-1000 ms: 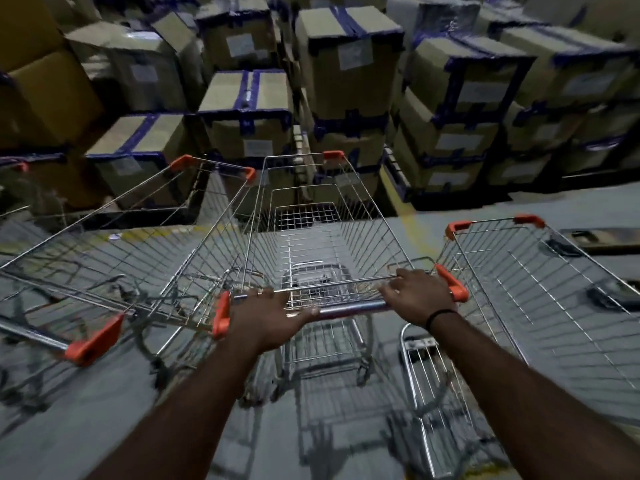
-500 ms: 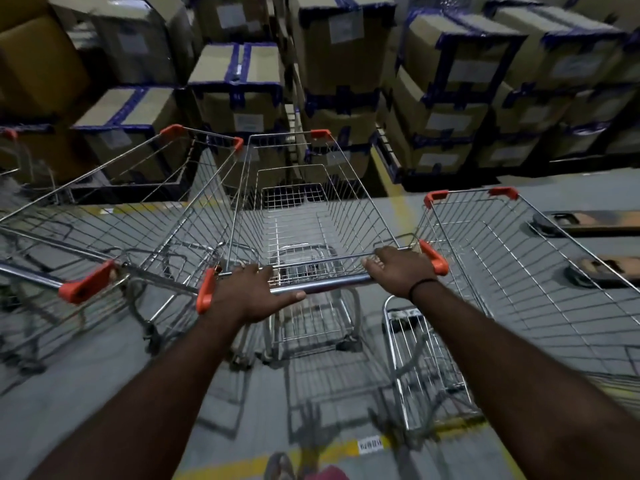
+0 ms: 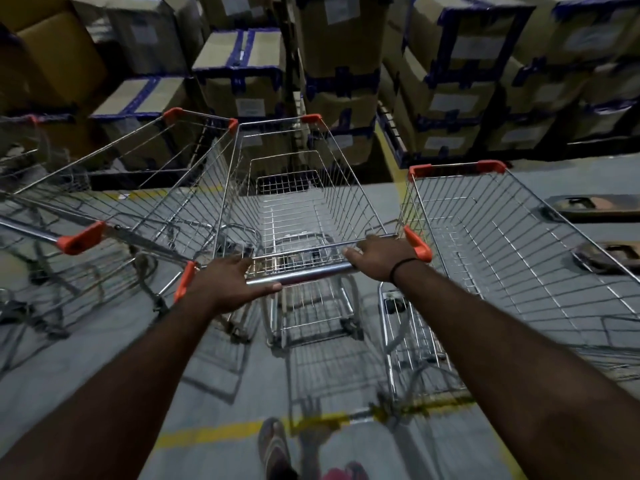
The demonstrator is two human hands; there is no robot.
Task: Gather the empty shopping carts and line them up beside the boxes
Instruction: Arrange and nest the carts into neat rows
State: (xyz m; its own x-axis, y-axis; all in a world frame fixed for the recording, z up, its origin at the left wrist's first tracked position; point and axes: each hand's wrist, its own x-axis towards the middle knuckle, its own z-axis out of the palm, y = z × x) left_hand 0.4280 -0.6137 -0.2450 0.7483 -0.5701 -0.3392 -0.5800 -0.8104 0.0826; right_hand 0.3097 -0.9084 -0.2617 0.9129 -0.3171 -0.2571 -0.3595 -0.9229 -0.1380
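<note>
Both hands are on the middle cart (image 3: 349,188), at its handle bar (image 3: 304,276). The left hand (image 3: 225,284) wraps the bar next to the left orange end cap, fingers over and thumb under. The right hand (image 3: 379,256) grips it by the right cap, w/ a black wristband (image 3: 401,268) on that wrist. The middle cart is empty, its nose pointing at the boxes (image 3: 341,46), which are stacked w/ blue tape along the floor's (image 3: 104,358) far edge. The left cart (image 3: 138,188) is just beside it, front corners nearly touching (it sits angled, handle swung out left). The right cart (image 3: 519,237) is on the other side, approx parallel, its front farther back from the boxes. A yellow line (image 3: 214,434) crosses the floor at the near edge, w/ a sandalled foot (image 3: 273,448) by it.
</note>
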